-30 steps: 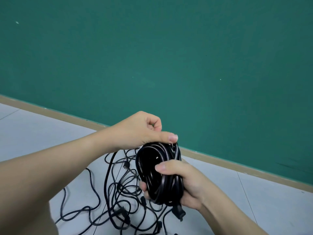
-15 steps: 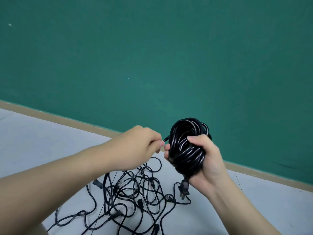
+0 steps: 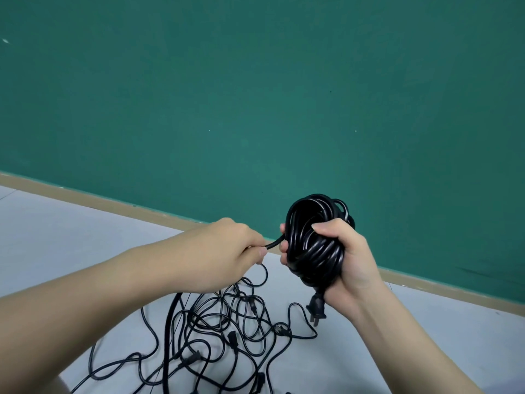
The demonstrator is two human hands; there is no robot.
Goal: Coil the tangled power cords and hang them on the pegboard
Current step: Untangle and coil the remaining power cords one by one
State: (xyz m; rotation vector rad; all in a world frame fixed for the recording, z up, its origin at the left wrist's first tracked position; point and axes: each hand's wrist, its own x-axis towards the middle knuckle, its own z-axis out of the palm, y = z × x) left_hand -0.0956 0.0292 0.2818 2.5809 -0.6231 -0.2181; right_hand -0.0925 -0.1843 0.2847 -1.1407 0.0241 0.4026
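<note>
**Coiling a power cord: the free end drawn out sideways from the bundle.**

We see the right hand (image 3: 345, 260) wrapped around the black coil (image 3: 314, 240), fingers curled over its lower half, so that the loops stand roughly upright in front of the green wall (image 3: 255, 95) with the plug (image 3: 316, 308) hanging below the palm. The left hand (image 3: 224, 257) lies just beside the coil on its left and pinches the free end (image 3: 274, 243), a short run of cord lying nearly level between the two hands. We judge that the coming wrap or tuck turns on this crosswise axis, the left hand being the nearer to the loose length. The remaining tangled cords (image 3: 221, 336) lie on the pale floor (image 3: 71, 237) below both hands; no pegboard is in view.
</note>
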